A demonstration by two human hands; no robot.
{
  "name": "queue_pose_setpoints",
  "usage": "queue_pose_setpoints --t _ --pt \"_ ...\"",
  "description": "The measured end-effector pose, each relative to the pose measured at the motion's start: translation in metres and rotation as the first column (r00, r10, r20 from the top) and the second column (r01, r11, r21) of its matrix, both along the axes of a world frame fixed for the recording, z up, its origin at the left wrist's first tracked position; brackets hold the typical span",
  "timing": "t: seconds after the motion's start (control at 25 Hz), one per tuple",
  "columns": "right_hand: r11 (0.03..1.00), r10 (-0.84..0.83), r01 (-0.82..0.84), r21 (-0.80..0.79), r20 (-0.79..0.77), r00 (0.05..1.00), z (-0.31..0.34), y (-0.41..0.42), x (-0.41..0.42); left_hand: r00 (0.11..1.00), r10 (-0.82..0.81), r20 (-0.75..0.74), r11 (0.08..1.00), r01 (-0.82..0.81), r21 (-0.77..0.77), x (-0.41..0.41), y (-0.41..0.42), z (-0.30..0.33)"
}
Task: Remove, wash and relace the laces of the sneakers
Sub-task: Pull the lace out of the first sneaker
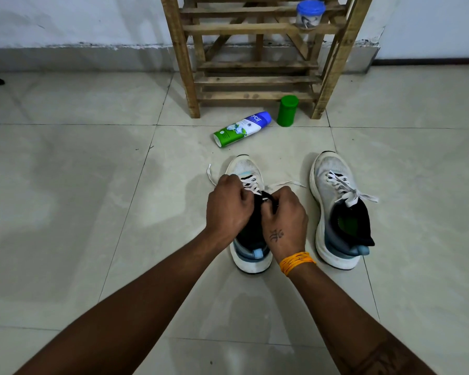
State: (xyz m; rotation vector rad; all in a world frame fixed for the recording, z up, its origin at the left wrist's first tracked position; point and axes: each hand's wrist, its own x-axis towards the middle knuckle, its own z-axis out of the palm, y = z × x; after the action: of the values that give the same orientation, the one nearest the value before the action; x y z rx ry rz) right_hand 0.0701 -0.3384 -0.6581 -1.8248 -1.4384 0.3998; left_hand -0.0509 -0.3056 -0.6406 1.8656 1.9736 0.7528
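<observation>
White mesh sneakers with thick pale soles and black collars stand side by side on the glossy grey tiled floor (65, 212), toes pointing toward the wall. The left sneaker (248, 169) sits under both hands, its white flat lace (252, 185) criss-crossed over the lower eyelets; one loose end (210, 174) trails onto the tiles to the left and another (287, 184) runs out to the right. The left hand (228, 209) is curled at the top of the lacing, fingers bent around the lace near the black tongue. The right hand (284, 220) is curled too, its fingertips pinching at the same spot just beside the left hand; exactly what it pinches, lace or tongue, is hidden by the fingers. An orange thread band (295, 262) circles the right wrist.

The right sneaker (339, 209) stands apart to the right, untouched, its white lace (344, 188) fully threaded with the ends lying loose over the side.

Beyond the shoes, a green and white spray can with a blue cap (241, 129) lies on its side. Near it a small green cylindrical container (287, 110) stands upright against the foot of a rough wooden slatted rack (255, 66). A clear jar with a blue lid (309, 13) rests on an upper shelf.
</observation>
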Motion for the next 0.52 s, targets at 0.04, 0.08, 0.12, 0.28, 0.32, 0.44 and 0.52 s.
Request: queue_pose_setpoints --t 0.04,0.08,0.12,0.28,0.32,0.44,0.52 --pt "1.0 -0.016 0.016 -0.002 -0.003 1.0 -0.0004 -0.0018 -0.003 0.998 0.048 0.035 0.999 -0.048 -0.016 0.0001 -0.0004 -0.0015" --pt "1.0 -0.016 0.016 0.002 -0.007 1.0 -0.0012 -0.0032 -0.0048 0.995 0.078 0.068 0.997 -0.077 -0.025 0.0009 -0.0004 -0.002" --pt "1.0 -0.011 0.011 0.001 -0.016 1.0 -0.0021 -0.0037 -0.0056 0.992 0.079 0.096 0.997 -0.077 -0.025 0.0014 -0.0003 -0.001" --pt "1.0 0.006 -0.005 0.021 -0.03 1.0 -0.0032 -0.0012 -0.0024 0.991 -0.133 -0.033 0.989 0.135 0.053 0.0002 -0.0011 0.0042" --pt "1.0 0.014 -0.013 0.022 -0.016 1.0 -0.0032 -0.0006 -0.0019 0.982 -0.176 -0.067 0.983 0.179 0.049 -0.0005 -0.0009 0.0043" --pt "0.999 0.033 -0.033 0.023 0.004 0.999 -0.0041 -0.0001 -0.0022 0.98 -0.18 -0.089 0.984 0.181 -0.001 -0.0018 0.0039 0.0011" --pt "0.999 0.036 -0.036 0.018 0.009 0.999 -0.004 -0.0008 -0.0037 0.999 -0.012 0.041 1.0 0.013 -0.015 -0.0002 0.0066 -0.0024"
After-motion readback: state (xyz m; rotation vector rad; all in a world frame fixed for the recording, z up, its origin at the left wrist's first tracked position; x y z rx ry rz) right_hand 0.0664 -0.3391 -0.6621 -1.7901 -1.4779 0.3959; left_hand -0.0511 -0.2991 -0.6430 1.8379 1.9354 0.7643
